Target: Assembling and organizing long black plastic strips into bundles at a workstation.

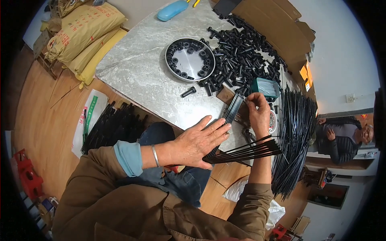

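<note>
My left hand [201, 138] lies flat with its fingers stretched out over a row of thin black rods [231, 114]. The rods run up the table to a small wooden block [226, 94]. Another set of thin black rods [245, 153] fans out from under that palm, crossing my right forearm. Close to the upper ends of the row, my right hand [259, 111] is closed in a pinch; what its fingertips hold is too small to make out. Just above it stands a teal box [265, 87], and a small dish with tiny pieces [273, 122] is partly hidden beside it.
A round metal tin [189, 60] holds black rings. Beyond it spreads a heap of black bolt-like parts [245, 52]. Long black rods [295, 136] hang over the right edge; more black pieces [114, 126] lie at lower left. Yellow sacks [86, 34] stand left. A person [343, 134] is at right.
</note>
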Motion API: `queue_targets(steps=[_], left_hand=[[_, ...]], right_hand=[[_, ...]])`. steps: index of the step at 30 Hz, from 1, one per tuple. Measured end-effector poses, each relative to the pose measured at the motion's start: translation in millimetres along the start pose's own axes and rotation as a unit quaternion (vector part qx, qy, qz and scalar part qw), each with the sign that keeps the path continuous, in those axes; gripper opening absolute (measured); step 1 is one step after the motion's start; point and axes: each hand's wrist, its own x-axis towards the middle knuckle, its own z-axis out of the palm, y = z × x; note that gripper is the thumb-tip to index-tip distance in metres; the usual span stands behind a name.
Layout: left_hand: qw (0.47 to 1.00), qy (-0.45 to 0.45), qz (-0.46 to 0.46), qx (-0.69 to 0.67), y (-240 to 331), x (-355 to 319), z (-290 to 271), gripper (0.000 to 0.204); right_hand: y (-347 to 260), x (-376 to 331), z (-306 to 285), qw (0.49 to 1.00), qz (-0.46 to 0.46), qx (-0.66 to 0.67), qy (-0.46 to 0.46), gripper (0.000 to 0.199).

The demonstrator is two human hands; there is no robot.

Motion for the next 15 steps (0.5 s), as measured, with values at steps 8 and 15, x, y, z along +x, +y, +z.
queue_targets(steps=[8,15], left_hand=[[1.0,0.005,0.002,-0.005,-2,-2,0,0.095],[1.0,0.006,0.001,-0.018,-1,0,1,0.094]], right_hand=[[-1,0,-4,1.0,-0.017,0.007,-0.02,0.007],[9,9,-5,0.998,-0.006,0.045,-0.032,0.01]])
